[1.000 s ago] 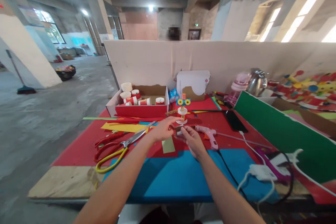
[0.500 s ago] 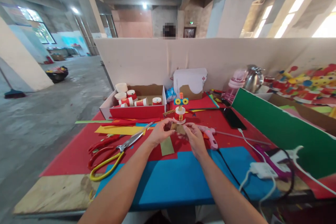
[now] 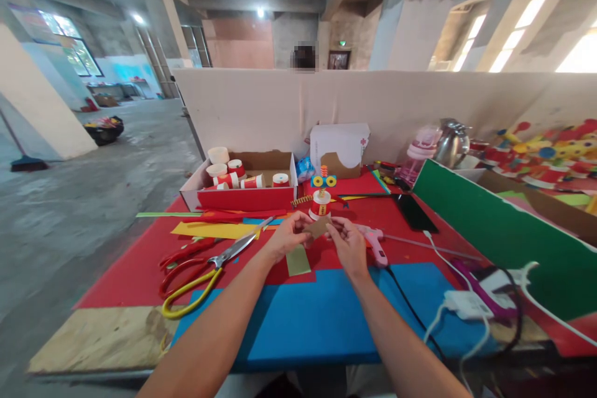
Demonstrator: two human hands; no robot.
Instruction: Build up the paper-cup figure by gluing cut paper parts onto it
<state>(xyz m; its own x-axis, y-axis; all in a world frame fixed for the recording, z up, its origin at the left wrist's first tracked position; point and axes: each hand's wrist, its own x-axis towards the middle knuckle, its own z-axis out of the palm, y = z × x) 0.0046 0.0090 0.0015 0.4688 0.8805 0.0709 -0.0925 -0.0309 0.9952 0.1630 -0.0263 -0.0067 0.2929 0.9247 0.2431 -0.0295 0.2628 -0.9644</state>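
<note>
Between my two hands is a small piece of brown cardboard (image 3: 318,228). My left hand (image 3: 290,235) pinches its left end, and the fingers of my right hand (image 3: 344,241) grip the right end. Just behind it stands a paper-cup figure (image 3: 320,204) with a red and white body, a spring neck, blue and yellow eyes and a coiled arm to the left. Below my left hand a strip of green paper (image 3: 298,260) lies on the table. To the right of my right hand rests a pink glue gun (image 3: 377,246).
Large scissors (image 3: 219,259) and yellow paper strips (image 3: 205,229) lie left. A box (image 3: 242,200) of paper cups stands at the back left. A black phone (image 3: 414,212), white charger (image 3: 466,303), cables and a green-sided box (image 3: 489,233) occupy the right. A partition (image 3: 252,106) closes the back.
The cardboard has been turned between my fingers, so a flatter, smoother face now shows, tilted up to the right. My hands stay in nearly the same place.
</note>
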